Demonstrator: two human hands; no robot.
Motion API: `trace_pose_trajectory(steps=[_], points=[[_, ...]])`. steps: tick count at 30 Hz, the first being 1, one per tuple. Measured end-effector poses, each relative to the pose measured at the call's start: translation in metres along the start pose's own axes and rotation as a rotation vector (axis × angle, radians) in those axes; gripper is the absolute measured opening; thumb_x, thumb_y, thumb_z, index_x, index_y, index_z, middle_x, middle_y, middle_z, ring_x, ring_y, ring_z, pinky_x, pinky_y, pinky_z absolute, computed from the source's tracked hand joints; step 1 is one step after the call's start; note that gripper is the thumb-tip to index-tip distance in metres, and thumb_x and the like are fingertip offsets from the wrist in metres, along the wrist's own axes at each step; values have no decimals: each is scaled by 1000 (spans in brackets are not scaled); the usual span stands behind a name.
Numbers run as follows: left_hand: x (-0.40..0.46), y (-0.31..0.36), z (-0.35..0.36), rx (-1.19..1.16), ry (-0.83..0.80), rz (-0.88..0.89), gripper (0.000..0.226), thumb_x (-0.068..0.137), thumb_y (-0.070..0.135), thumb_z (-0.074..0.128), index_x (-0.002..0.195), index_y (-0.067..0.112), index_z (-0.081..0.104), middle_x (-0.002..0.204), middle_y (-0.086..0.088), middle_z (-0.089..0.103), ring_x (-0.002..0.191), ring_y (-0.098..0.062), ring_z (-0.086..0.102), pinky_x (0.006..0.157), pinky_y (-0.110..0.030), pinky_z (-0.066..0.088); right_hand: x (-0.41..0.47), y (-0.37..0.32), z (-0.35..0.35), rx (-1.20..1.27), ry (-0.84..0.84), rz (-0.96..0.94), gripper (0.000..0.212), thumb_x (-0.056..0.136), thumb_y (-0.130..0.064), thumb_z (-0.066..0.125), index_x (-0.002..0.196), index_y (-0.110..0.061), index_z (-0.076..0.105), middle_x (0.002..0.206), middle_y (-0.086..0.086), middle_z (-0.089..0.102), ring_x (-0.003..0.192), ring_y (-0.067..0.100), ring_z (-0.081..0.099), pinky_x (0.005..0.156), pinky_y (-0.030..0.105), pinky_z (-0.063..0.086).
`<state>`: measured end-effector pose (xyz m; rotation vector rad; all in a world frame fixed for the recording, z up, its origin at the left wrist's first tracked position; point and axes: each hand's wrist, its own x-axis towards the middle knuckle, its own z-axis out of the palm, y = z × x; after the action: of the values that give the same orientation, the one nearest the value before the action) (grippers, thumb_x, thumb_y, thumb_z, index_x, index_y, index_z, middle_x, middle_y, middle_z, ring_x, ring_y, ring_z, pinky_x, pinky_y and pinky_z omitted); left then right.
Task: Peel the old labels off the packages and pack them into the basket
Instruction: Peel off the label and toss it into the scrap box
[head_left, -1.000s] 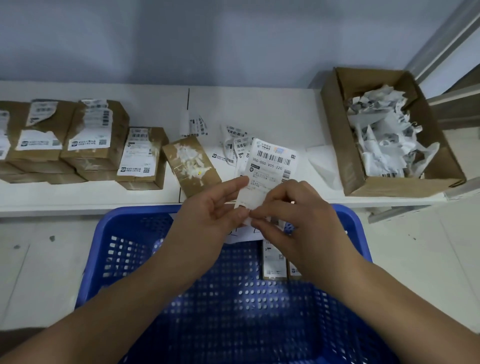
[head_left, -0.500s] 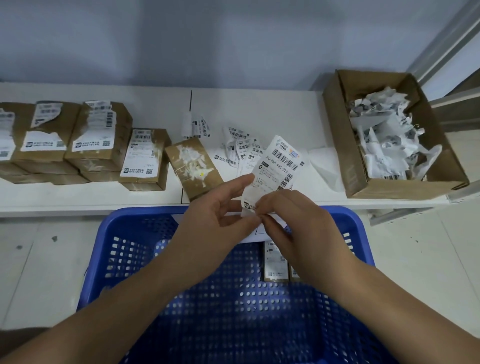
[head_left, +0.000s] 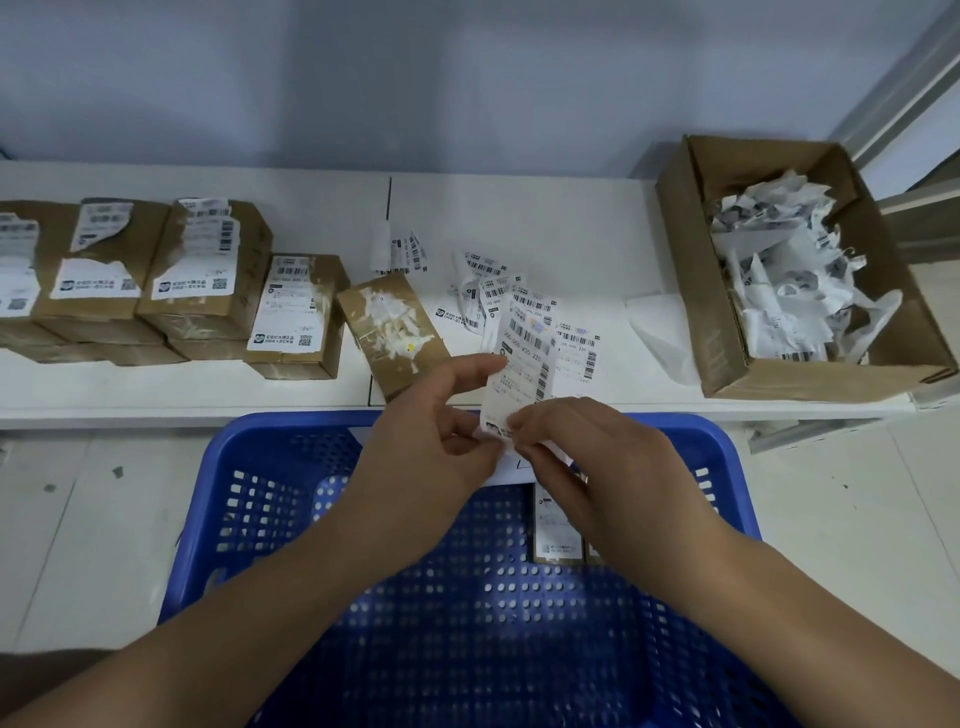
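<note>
Above the far rim of the blue basket (head_left: 218, 467), my left hand (head_left: 431, 431) and my right hand (head_left: 587, 457) both pinch the lower end of a white barcode label (head_left: 519, 369). The label stands up between my fingers, print facing me. A brown package (head_left: 395, 332) with torn white label scraps lies on the white shelf (head_left: 571, 228), just left of my hands. Several brown packages (head_left: 208, 270) with labels still on them are stacked at the shelf's left. Two packages (head_left: 556, 535) lie inside the basket, partly hidden by my right hand.
An open cardboard box (head_left: 706, 291) full of crumpled peeled labels stands at the shelf's right end. Loose labels (head_left: 483, 280) lie on the shelf behind my hands. A metal frame (head_left: 898, 93) rises at the far right. Pale floor tiles flank the basket.
The label tipped to the right and then came back more upright. My fingers have shifted along its lower edge, and both hands stay over the basket's far rim.
</note>
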<state>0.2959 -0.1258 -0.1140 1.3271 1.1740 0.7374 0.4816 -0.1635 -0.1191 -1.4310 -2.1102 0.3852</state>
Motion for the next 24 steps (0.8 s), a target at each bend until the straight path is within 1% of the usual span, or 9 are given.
trace_pose_trajectory(steps=[3,6,8,10,13,16,20,22,24], points=[[0,-3,-2,119,13,22,64,90,-5,66,121,49,55,116,-8,67,85,-25,68,78,-43,60,0,-1,-4,110,-5,127,14,100,-35,50,106,-29,62,102,-9,72,90,14,70,69,39,58],[0,-4,-3,205,9,48,59,89,-7,63,105,49,49,111,-11,63,77,-21,60,65,-35,54,3,2,-11,140,19,225,6,98,-37,52,102,-38,56,93,-9,73,83,11,69,69,35,55],[-1,-4,-5,246,-4,85,54,88,-9,61,93,43,48,119,4,63,83,-15,60,65,-28,53,6,5,-18,139,72,252,5,98,-33,56,102,-33,59,86,-10,73,79,10,69,67,31,53],[-1,-3,-5,315,-24,111,55,86,-13,59,86,41,54,130,26,54,105,-1,57,77,-18,52,9,10,-24,141,138,272,4,98,-25,60,101,-24,62,83,-7,72,77,10,68,67,31,53],[1,-5,-5,371,-55,87,62,87,-15,56,85,46,68,130,37,48,119,16,44,85,-6,43,13,17,-37,117,204,302,2,98,-19,62,100,-19,62,81,-8,70,77,11,66,64,31,51],[3,-13,-5,396,-73,63,63,94,-9,54,112,50,63,126,34,49,107,18,49,77,-3,44,14,22,-52,84,232,319,1,99,-18,62,99,-19,62,81,-15,67,83,5,64,64,23,48],[11,-26,-5,475,-40,34,57,97,-7,50,137,33,58,132,25,47,114,4,48,87,3,36,11,34,-74,-8,298,329,6,99,-21,61,101,-15,62,79,-21,61,80,0,63,63,12,47],[16,-28,-3,491,-21,28,57,98,-9,49,140,29,56,136,22,44,119,4,42,91,5,32,7,40,-88,-81,348,327,7,99,-19,61,103,-13,63,78,-14,60,68,5,60,64,23,52],[21,-27,0,492,0,33,58,98,-10,48,142,27,55,140,21,41,120,9,36,104,-5,33,2,44,-102,-139,376,320,9,99,-18,60,104,-12,63,81,-9,61,69,15,62,64,37,55]])
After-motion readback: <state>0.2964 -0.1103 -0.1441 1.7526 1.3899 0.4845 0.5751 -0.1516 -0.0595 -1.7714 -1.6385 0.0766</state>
